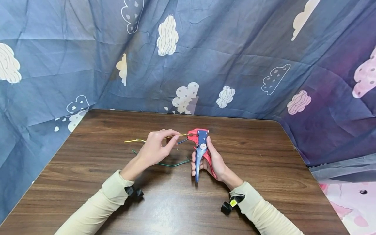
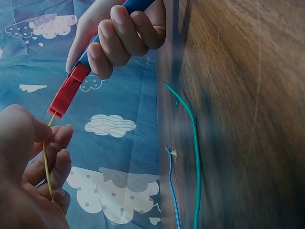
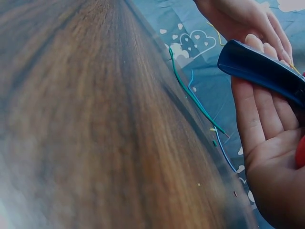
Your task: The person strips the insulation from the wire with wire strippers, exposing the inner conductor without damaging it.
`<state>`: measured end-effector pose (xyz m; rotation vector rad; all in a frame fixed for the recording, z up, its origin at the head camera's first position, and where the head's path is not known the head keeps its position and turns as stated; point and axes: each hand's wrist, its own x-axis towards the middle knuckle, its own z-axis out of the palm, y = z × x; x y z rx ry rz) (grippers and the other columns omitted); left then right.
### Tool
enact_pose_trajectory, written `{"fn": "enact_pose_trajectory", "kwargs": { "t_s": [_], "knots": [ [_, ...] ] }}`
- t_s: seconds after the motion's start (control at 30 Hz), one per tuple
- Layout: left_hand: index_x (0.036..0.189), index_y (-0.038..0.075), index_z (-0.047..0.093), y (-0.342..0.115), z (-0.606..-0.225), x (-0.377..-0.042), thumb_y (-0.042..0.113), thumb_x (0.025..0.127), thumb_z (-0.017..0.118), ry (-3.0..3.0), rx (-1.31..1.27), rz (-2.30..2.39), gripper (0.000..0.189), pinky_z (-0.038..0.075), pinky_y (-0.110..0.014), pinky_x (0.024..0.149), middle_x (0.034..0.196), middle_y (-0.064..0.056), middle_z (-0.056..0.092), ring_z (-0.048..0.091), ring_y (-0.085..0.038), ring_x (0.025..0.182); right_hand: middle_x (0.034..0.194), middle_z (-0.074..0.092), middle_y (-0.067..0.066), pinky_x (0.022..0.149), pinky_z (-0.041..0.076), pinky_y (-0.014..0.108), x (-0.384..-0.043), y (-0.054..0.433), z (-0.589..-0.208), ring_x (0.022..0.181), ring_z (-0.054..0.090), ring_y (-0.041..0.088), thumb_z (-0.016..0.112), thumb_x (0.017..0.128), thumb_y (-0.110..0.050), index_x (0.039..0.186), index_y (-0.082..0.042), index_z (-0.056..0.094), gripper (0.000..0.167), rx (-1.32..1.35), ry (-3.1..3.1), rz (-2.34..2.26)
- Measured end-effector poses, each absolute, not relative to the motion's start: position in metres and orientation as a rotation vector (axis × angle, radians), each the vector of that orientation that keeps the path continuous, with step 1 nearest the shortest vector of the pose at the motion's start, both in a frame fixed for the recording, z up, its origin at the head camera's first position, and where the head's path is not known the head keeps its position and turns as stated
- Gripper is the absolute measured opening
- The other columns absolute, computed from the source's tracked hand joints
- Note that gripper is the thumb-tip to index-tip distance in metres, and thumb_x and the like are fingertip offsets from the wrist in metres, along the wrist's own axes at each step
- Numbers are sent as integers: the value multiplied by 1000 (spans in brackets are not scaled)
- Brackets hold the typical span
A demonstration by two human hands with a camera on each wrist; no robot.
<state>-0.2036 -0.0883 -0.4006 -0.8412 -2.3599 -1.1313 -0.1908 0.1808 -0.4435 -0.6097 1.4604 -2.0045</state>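
Note:
In the head view my right hand [image 1: 216, 160] grips a blue-and-red wire stripper [image 1: 202, 145] by its handles, its red jaws facing left. My left hand [image 1: 155, 147] pinches a yellow wire [image 2: 46, 164] between thumb and fingers. One end of that wire runs up to the mouth of the red jaws; its other end sticks out left past the hand. Seen from the left wrist, the right fingers curl round the blue handle, and the wire meets the tip of the red head. Both hands are held above the table.
A green wire [image 2: 196, 148] lies curved on the wooden table [image 1: 249, 156] under the hands, a blue wire [image 2: 172, 186] beside it. Scattered nearby are small scraps, one yellow [image 2: 174, 153] and one green [image 2: 177, 103]. A cloud-print blue curtain [image 1: 235, 58] hangs behind the table.

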Motion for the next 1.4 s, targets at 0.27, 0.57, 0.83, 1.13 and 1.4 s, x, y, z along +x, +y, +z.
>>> {"fn": "enact_pose_trajectory", "kwargs": {
  "t_s": [0.27,0.57,0.83,1.13,1.4],
  "knots": [
    [112,19,83,-92,-405,-209,22,107,68,-2470,-842,-1105,16,43,-25,54,85,9,75,52,-12,53,83,74,4,75,66,41,-194,184,-447,74,77,19,3,107,-75,99,-7,64,92,-556,1483,-2032],
    [111,19,84,-97,-418,-214,23,107,68,-2694,-877,-987,17,40,-25,57,88,5,80,47,-5,57,86,74,5,79,66,39,-198,187,-449,77,78,20,7,107,-77,105,-8,63,89,-438,1443,-2118],
    [110,17,84,-100,-428,-216,22,107,69,-2812,-887,-959,16,41,-25,58,98,5,83,41,-1,53,89,74,5,81,66,38,-202,189,-450,78,79,21,7,108,-76,110,-6,61,89,-389,1415,-2130],
    [111,11,83,-103,-435,-221,19,108,67,-2786,-923,-1048,18,48,-25,64,94,2,84,58,-7,64,89,76,6,81,66,39,-201,187,-448,80,80,22,4,108,-74,111,-4,60,90,-376,1436,-2113],
    [107,12,84,-105,-438,-224,13,105,68,-2746,-926,-1082,15,52,-25,70,97,1,85,66,-4,76,90,76,6,81,66,39,-202,188,-449,81,80,22,1,109,-71,113,0,59,92,-387,1438,-2110]
  ]
}}
